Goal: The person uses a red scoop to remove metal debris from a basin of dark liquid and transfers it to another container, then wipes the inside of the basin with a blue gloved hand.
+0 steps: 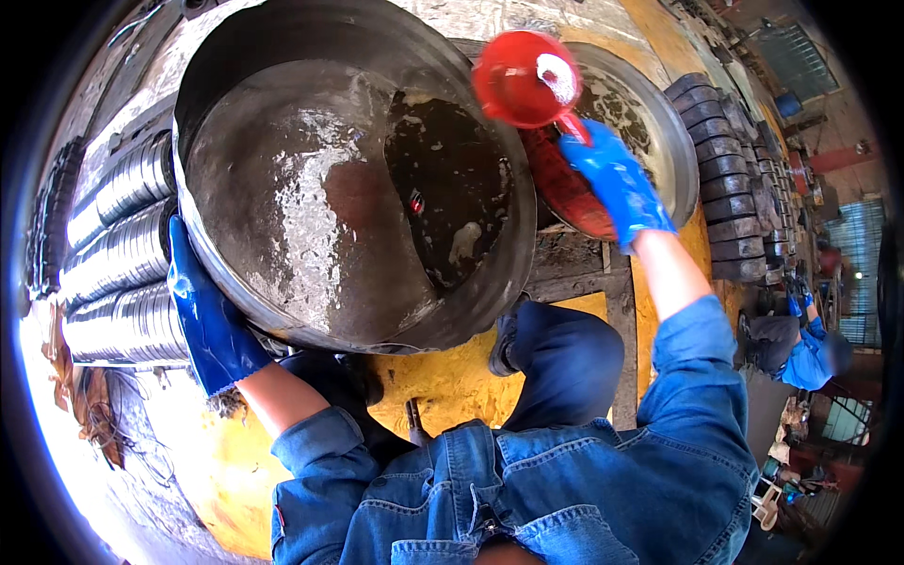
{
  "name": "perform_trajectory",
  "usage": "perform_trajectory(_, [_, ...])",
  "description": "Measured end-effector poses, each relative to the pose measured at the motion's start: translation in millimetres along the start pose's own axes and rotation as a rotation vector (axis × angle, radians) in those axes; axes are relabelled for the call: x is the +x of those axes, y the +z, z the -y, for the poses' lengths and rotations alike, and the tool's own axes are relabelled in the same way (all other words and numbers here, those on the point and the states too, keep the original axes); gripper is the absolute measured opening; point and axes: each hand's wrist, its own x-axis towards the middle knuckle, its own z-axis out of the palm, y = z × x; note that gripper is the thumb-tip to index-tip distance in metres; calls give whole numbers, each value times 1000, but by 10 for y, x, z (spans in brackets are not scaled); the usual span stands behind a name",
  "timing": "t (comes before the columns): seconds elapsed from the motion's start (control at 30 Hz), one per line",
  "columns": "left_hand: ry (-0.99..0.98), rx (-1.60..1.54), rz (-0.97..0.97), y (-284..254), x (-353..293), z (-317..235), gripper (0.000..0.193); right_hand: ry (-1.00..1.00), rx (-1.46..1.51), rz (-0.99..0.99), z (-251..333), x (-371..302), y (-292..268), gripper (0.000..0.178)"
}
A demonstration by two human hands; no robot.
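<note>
A large round metal tub [311, 207] stands in front of me, tilted so that dark liquid [447, 188] pools along its right side. My left hand [215, 325], in a blue rubber glove, holds the tub's outer wall at the lower left; some of its fingers are hidden. In my right hand [617, 179], also gloved in blue, is the handle of a red plastic dipper [513, 80]. The dipper is slightly blurred above the gap between the tub and a smaller metal basin [686, 160]. Foamy liquid shows in that basin, together with a red area partly behind the dipper and glove.
Stacks of dark ringed metal parts [132, 254] stand close to the tub's left. More stacked dark parts [725, 188] line the right side beyond the basin. Yellow-stained flooring [443, 377] lies under my legs. Another person [805, 344] in blue is at the far right.
</note>
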Motion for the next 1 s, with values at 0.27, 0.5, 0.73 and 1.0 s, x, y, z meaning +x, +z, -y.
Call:
perform_trajectory(0.27, [64, 16, 113, -60, 63, 19, 58, -87, -1022, 156, -111, 1078, 1149, 39])
perform_trajectory(0.5, [49, -130, 311, -205, 47, 63, 59, -128, -1072, 304, -511, 846, 1098, 35])
perform_trajectory(0.73, [75, -24, 260, -298, 346, 352, 60, -23, -340, 415, -890, 245, 874, 40])
perform_trajectory(1.0, [54, -123, 314, -86, -176, -65, 63, 607, 446, 603, -795, -121, 753, 38])
